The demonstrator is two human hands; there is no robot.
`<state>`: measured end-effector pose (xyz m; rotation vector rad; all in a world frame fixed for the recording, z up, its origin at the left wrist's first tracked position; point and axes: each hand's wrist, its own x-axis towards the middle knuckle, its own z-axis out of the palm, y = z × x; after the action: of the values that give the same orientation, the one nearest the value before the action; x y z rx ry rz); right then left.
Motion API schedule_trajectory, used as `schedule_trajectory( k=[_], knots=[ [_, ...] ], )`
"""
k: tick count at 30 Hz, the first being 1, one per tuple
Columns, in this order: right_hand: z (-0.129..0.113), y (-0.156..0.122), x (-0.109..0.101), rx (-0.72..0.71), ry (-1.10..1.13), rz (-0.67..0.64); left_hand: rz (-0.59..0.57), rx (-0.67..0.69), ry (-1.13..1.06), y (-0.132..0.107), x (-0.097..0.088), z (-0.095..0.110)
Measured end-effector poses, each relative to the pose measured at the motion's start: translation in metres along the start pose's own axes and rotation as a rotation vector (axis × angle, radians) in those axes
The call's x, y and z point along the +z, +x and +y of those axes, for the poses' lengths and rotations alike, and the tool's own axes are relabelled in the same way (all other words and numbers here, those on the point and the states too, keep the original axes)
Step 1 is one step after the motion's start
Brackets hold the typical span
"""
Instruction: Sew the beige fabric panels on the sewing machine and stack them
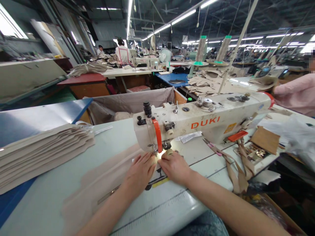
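Note:
A white sewing machine [177,123] with an orange needle guard stands on the pale table, its small lamp lighting the needle area. Beige fabric [103,177] lies flat left of the needle and runs in under the presser foot. On that fabric, just left of the foot, my left hand [139,172] rests with fingers stretched out flat. Close to the right of the foot, my right hand [176,166] has thumb and fingers drawn together at the fabric's edge; its fingertips are partly hidden. A yellowish wrap shows on one right finger.
A stack of beige fabric pieces [46,152] lies at the left. Scissors [213,147], fabric strips [237,175] and a tray of metal parts [257,152] are on the right. A cloth-lined bin [133,100] stands behind the table. A person's pink sleeve [297,93] is at far right.

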<state>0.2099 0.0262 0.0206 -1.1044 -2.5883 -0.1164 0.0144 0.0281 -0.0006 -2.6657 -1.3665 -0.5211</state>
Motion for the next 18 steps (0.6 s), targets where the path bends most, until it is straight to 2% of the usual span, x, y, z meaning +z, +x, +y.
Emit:
schedule_trajectory(
  k=[4,7,9,12,13,14,15,18],
  knots=[
    [0.0,-0.007,0.003,-0.037,0.057,0.109,-0.044,-0.003,0.047,-0.026,-0.006,0.006],
    [0.001,-0.011,0.006,-0.069,0.124,0.202,-0.057,0.0,0.081,-0.049,-0.022,0.018],
    [0.001,-0.012,0.007,-0.093,0.164,0.228,0.017,-0.047,0.138,-0.062,-0.038,0.024],
    [0.001,-0.013,0.005,-0.128,0.204,0.24,0.193,-0.219,0.232,-0.085,-0.061,0.024],
    [0.001,-0.013,0.004,-0.136,0.212,0.244,0.211,-0.253,0.245,-0.096,-0.067,0.024],
    [0.0,-0.013,0.004,-0.142,0.219,0.25,0.195,-0.257,0.247,-0.109,-0.07,0.023],
    [0.0,-0.013,0.003,-0.146,0.227,0.255,0.131,-0.233,0.242,-0.124,-0.071,0.024],
    [-0.001,-0.015,0.004,-0.155,0.254,0.272,-0.162,-0.147,0.232,-0.174,-0.07,0.03]
  ],
)
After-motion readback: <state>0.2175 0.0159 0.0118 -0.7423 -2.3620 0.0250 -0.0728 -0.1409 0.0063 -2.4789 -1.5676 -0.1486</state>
